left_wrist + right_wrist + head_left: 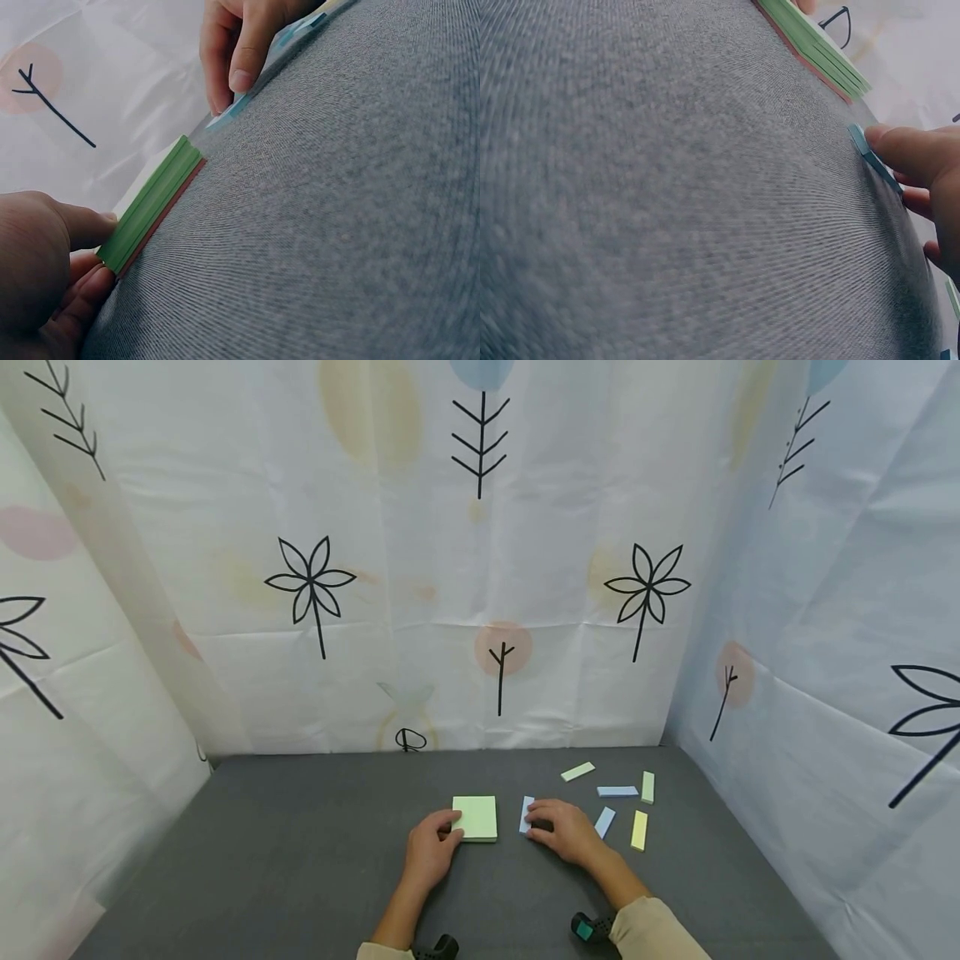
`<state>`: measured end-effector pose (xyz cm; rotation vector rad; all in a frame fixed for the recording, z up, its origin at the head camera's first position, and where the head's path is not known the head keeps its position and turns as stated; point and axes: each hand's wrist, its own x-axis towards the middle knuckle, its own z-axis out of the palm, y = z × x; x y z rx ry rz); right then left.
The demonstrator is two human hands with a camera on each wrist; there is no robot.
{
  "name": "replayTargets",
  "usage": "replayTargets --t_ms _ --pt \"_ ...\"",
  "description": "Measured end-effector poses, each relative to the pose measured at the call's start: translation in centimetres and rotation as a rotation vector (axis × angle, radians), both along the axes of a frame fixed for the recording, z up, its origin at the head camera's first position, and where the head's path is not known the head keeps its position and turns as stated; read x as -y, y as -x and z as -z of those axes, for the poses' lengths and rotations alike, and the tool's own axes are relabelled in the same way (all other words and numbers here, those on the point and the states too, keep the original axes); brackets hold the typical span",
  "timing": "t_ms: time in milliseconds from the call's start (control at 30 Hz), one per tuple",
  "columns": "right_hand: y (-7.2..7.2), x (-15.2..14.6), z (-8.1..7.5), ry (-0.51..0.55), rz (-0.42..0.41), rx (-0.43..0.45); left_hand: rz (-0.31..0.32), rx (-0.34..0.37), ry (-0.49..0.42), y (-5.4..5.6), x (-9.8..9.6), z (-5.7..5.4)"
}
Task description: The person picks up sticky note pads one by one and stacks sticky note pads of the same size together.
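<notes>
A square pad of pale green sticky notes (477,817) lies flat on the dark grey table, a reddish layer along its bottom in both wrist views. My left hand (431,850) grips its left side, with the thumb (88,226) at the near corner. To the right of the pad, a narrow light-blue pad of sticky notes (524,818) points away from me. My right hand (568,833) pinches this blue pad from its right, thumb (904,146) at the near end and fingers farther back. The fingers partly cover it.
Several more narrow pads lie right of my right hand: two blue ones, including one crosswise (617,792), a yellow one (639,831) and two pale green ones, one tilted (577,772) at the back. White printed curtains (420,693) border the grey table (300,860) behind and at both sides.
</notes>
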<state>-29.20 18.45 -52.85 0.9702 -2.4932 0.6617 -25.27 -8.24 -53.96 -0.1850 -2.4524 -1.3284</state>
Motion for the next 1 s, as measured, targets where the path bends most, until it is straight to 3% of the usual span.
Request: replayTargets --t_ms 133,367,533,1000 --pt "-0.1 0.2 0.3 0.028 0.042 -0.005 -0.002 0.003 -0.001 0.0 -0.1 0.0" --pt "0.2 0.4 0.8 0.033 0.166 0.139 0.001 0.001 -0.011 0.0 0.0 -0.1" --pt "0.7 0.1 0.8 0.047 0.155 0.131 0.001 -0.010 -0.008 0.1 0.0 -0.1" --pt "0.9 -1.2 0.2 0.016 0.133 0.218 -0.007 -0.013 0.002 0.1 0.0 0.0"
